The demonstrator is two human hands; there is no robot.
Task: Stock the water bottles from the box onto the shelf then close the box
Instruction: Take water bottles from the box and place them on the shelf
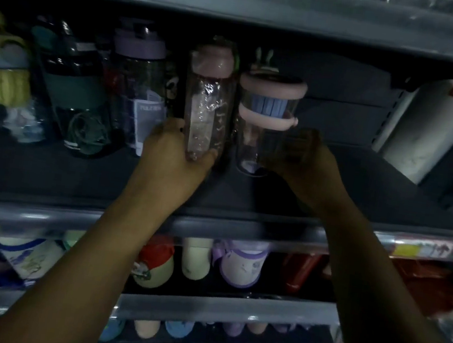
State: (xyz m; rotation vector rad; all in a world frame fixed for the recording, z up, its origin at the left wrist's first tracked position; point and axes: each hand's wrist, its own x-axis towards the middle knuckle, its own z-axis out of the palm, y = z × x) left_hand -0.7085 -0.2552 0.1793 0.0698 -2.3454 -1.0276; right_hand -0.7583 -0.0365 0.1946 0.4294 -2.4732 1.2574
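The grey shelf (377,179) carries a crowded row of bottles along its left half, and a silver wrapped roll (433,126) leans at its right end. Near the middle, the plastic-wrapped pink bottle (209,97) is upright, just beside a clear bottle with a pink lid (269,102). The left grip (176,150) is clamped round the pink bottle's base, its fingers squeezed against the neighbouring purple-lidded bottle (137,73). The right grip (302,155) curls round the clear bottle's lower part.

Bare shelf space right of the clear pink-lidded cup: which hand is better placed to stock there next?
Right, probably. The right hand holds the clear pink-lidded cup directly beside that bare shelf space; the left hand grips the wrapped pink bottle further left.
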